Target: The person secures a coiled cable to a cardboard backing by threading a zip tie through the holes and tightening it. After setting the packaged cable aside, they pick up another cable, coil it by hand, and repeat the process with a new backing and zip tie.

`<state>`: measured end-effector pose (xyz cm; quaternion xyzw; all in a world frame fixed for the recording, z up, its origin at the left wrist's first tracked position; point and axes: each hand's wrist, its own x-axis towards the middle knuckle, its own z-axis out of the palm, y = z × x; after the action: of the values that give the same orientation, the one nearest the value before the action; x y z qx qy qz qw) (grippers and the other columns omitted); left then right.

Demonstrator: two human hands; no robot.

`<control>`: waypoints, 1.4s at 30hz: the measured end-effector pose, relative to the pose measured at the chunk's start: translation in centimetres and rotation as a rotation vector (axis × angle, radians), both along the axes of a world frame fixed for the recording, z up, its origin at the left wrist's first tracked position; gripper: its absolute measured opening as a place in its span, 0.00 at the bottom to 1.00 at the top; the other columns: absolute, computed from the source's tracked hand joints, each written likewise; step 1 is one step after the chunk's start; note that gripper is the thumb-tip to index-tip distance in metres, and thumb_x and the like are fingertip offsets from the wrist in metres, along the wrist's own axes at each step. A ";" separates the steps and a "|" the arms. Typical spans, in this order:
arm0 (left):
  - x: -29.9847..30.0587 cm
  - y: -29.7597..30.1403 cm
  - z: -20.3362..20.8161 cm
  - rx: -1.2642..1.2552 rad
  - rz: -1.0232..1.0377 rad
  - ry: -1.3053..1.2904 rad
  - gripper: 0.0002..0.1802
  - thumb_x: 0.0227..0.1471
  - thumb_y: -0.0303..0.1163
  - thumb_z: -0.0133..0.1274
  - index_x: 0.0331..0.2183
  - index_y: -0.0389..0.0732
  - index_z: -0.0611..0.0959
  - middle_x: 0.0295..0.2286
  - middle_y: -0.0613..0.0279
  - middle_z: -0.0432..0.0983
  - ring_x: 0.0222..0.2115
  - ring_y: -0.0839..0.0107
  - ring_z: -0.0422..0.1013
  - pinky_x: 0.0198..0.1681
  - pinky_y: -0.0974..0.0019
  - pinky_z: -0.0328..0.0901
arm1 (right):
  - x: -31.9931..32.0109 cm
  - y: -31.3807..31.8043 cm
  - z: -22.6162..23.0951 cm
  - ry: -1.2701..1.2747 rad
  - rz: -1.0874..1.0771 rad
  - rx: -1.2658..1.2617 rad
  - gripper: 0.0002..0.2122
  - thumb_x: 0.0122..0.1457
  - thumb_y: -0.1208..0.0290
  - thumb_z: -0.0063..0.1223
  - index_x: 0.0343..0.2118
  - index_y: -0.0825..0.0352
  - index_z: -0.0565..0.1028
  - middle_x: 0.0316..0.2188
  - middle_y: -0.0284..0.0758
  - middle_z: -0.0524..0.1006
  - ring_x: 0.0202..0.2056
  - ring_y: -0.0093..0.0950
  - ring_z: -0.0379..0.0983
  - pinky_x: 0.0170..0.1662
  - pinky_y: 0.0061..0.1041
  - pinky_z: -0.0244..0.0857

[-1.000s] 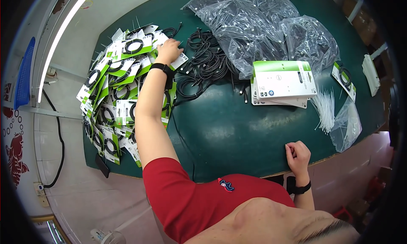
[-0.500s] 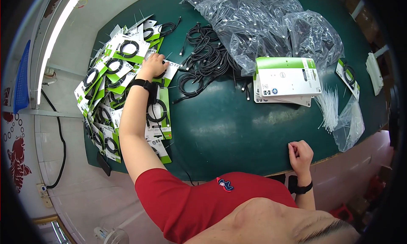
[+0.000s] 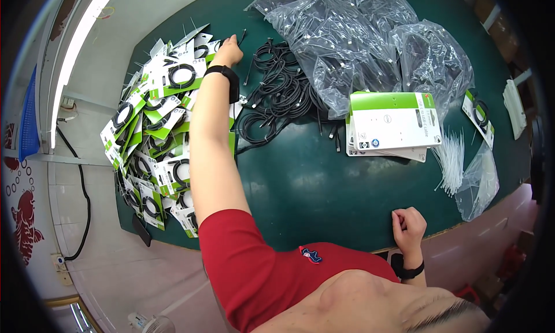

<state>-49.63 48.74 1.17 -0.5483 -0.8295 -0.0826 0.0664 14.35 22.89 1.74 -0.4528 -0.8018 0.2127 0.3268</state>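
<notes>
At the far end of the pile my left hand (image 3: 230, 50) is closed over a black coiled cable; the plug end of that cable (image 3: 243, 35) sticks out beside the fingers, and the fingertips are partly hidden. Left of that arm lies a heap of white and green cable cards (image 3: 182, 75), many with a coiled black cable tied on. A tangle of loose black cables (image 3: 283, 93) lies right of the hand. My right hand (image 3: 409, 226) rests at the table's near edge, its fingers curled with nothing visible in them.
Clear plastic bags of cables (image 3: 335, 43) cover the far side of the green table (image 3: 306, 188). A stack of flat cards (image 3: 396, 120) lies right of centre, beside white zip ties (image 3: 451, 162) and a small clear bag (image 3: 478, 179). One carded cable (image 3: 478, 116) lies far right.
My left hand has moved farther out, from the cards onto the coiled cable at the far end. Cards near my left forearm have shifted left. My right hand stays at the edge.
</notes>
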 end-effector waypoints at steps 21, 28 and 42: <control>12.9 -11.9 5.0 0.419 0.077 -1.166 0.18 0.55 0.33 0.55 0.42 0.28 0.76 0.36 0.48 0.79 0.32 0.60 0.79 0.35 0.62 0.75 | 2.4 -7.0 1.9 0.011 -0.032 0.054 0.05 0.51 0.82 0.59 0.24 0.67 0.74 0.16 0.33 0.63 0.15 0.27 0.58 0.21 0.26 0.53; 20.7 -23.3 10.6 0.422 -0.069 -1.514 0.14 0.60 0.34 0.51 0.41 0.32 0.76 0.36 0.52 0.80 0.31 0.65 0.78 0.32 0.66 0.75 | 5.7 -12.4 1.8 0.019 -0.026 0.103 0.04 0.52 0.80 0.60 0.25 0.67 0.74 0.17 0.33 0.64 0.16 0.27 0.59 0.22 0.26 0.54; 44.0 -53.0 6.0 0.110 -0.259 -2.137 0.09 0.64 0.36 0.46 0.38 0.41 0.73 0.40 0.50 0.79 0.28 0.72 0.77 0.30 0.71 0.74 | 8.7 -20.3 1.3 0.515 0.148 -0.566 0.05 0.60 0.74 0.56 0.37 0.69 0.77 0.29 0.30 0.78 0.27 0.16 0.71 0.30 0.18 0.66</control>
<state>-5.63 -4.26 7.15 -0.2722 -0.3889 -0.5623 -0.6771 23.00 2.54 3.05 -0.3977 -0.6337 0.5554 0.3631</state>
